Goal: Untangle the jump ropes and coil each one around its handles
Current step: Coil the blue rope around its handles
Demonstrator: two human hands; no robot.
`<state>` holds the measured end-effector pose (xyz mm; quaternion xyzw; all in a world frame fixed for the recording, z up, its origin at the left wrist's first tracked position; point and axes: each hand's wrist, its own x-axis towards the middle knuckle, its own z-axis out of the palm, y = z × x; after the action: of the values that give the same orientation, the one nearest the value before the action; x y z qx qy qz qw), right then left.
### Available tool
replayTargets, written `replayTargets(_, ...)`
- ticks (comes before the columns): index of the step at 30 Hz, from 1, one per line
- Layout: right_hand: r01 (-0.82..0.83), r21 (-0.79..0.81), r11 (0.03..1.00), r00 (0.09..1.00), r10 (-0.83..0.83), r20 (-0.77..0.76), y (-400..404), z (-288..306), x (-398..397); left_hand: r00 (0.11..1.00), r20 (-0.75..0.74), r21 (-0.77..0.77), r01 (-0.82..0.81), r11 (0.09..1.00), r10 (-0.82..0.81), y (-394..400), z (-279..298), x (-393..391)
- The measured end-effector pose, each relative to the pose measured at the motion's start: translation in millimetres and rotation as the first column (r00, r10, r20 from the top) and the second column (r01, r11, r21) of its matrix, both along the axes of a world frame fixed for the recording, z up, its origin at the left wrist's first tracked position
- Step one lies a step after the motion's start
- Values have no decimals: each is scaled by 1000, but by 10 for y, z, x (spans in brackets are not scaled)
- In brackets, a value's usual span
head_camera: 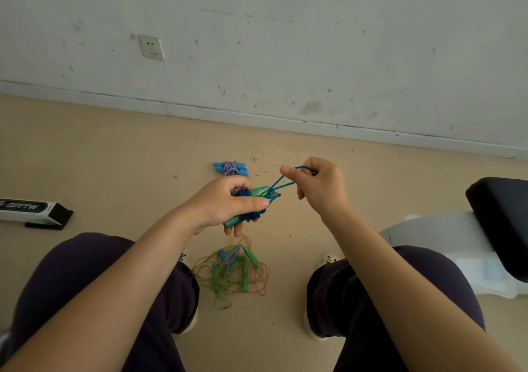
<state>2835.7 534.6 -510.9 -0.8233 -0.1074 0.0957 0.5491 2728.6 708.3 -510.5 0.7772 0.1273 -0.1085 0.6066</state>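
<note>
**Finishing the wrap on the blue rope**

Gripping the green handles point(245, 206) is the left hand point(225, 204), its fingers curled round the pair where dark blue rope point(281, 184) is already wound about them. The last loop of that rope is pinched between thumb and forefinger of the right hand point(317, 185), held up and to the right of the handles, the strand drawn taut between the two hands.

On the floor point(114, 157), just beyond the left hand, a finished bundle point(232, 168) with light blue handles is laid. Between the feet, a tangled pile point(233, 271) of green and orange ropes is left unsorted, its handles buried in the loops.

By judgement, the tail is being tucked or tied off. If the loop is released before it is secured, the turns could spring loose and the coil would be undone. If it is pulled too hard, the handles may be twisted out of the left hand's hold. The remaining pile could be knotted tighter if one strand is tugged before the crossings are traced
</note>
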Motion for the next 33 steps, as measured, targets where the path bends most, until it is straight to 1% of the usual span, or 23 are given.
replayTargets(2, 1, 15, 1000, 1000, -1, 9, 25, 95, 97, 998, 34, -6, -61, 998, 62, 45, 45, 62)
replayTargets(4, -6, 38, 999, 1000, 6, -14, 110, 185, 295, 992, 52, -35, -110, 993, 112, 135, 86, 224)
replayTargets(7, -20, 142, 990, 994, 35, -108, 284, 203, 635, 990, 37, -174, -126, 977, 135, 352, 79, 550)
replayTargets(9, -10, 247, 969, 979, 60, -195, 375, 65, 853, 970, 28, -270, -224, 936, 240, 520, -49, 775)
replayTargets(11, 23, 256, 966, 968, 42, -248, 461, -221, 1062, 916, 1, -283, -384, 879, 401, 665, -315, 994)
replayTargets(13, 65, 188, 980, 964, -13, -265, 555, -641, 1257, 858, -27, -211, -506, 836, 512, 760, -718, 1192)
replayTargets(15, 89, 112, 990, 948, -50, -313, 671, -1189, 1421, 828, -74, -129, -561, 818, 556, 810, -1251, 1364)
replayTargets(17, 98, 52, 994, 909, -67, -412, 754, -1704, 1486, 811, -142, -60, -579, 813, 567, 813, -1781, 1432)
replayTargets(19, 95, 8, 995, 849, -77, -523, 879, -2228, 1566, 790, -225, 35, -578, 815, 570, 853, -2349, 1527)
replayTargets(21, 85, -28, 996, 808, -85, -583, 1030, -2651, 1667, 771, -273, 130, -562, 817, 575, 922, -2813, 1651)
replayTargets(22, 77, -37, 996, 802, -83, -592, 1111, -2818, 1742, 765, -278, 150, -563, 813, 581, 962, -2995, 1730)
replayTargets(26, 32, 17, 999, 818, -16, -575, 1434, -3214, 2062, 755, -198, 136, -610, 780, 625, 1206, -3464, 2085)
replayTargets(28, -20, 30, 999, 828, 34, -559, 1503, -3312, 2117, 787, -168, 200, -562, 803, 593, 1323, -3622, 2146)
replayTargets(30, -74, 13, 997, 834, 69, -547, 1483, -3393, 2053, 808, -203, 260, -501, 826, 554, 1363, -3705, 2070)
replayTargets(33, -157, -104, 982, 811, 68, -580, 1279, -3596, 1760, 796, -350, 281, -414, 866, 494, 1253, -3796, 1712)
